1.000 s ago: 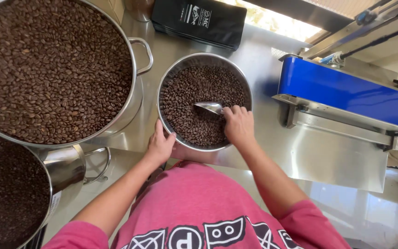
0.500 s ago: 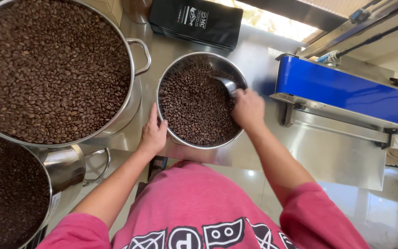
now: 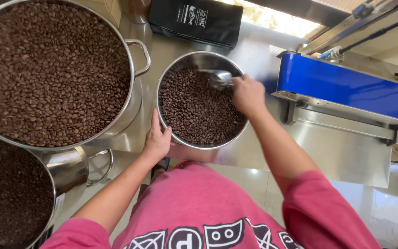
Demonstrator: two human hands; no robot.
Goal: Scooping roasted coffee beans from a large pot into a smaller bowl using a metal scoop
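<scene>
A round steel bowl [image 3: 194, 60] of roasted coffee beans [image 3: 192, 108] stands on the steel counter in front of me. My left hand [image 3: 156, 140] grips the bowl's near left rim, tilting it slightly. My right hand [image 3: 247, 94] is over the bowl's far right side and holds a small metal scoop [image 3: 218, 78], whose blade points left above the beans at the bowl's far wall. My pink sleeves and shirt fill the bottom of the view.
A large steel pot [image 3: 137, 99] full of coffee beans stands at the left, touching distance from the bowl. A second pot [image 3: 65, 173] of darker beans sits at the lower left. Black flat bags [image 3: 196, 20] lie behind the bowl. A blue-topped sealing machine [image 3: 342, 90] is at the right.
My right hand has carried the scoop from the middle of the beans to the bowl's far right wall. My left hand stays on the rim.
</scene>
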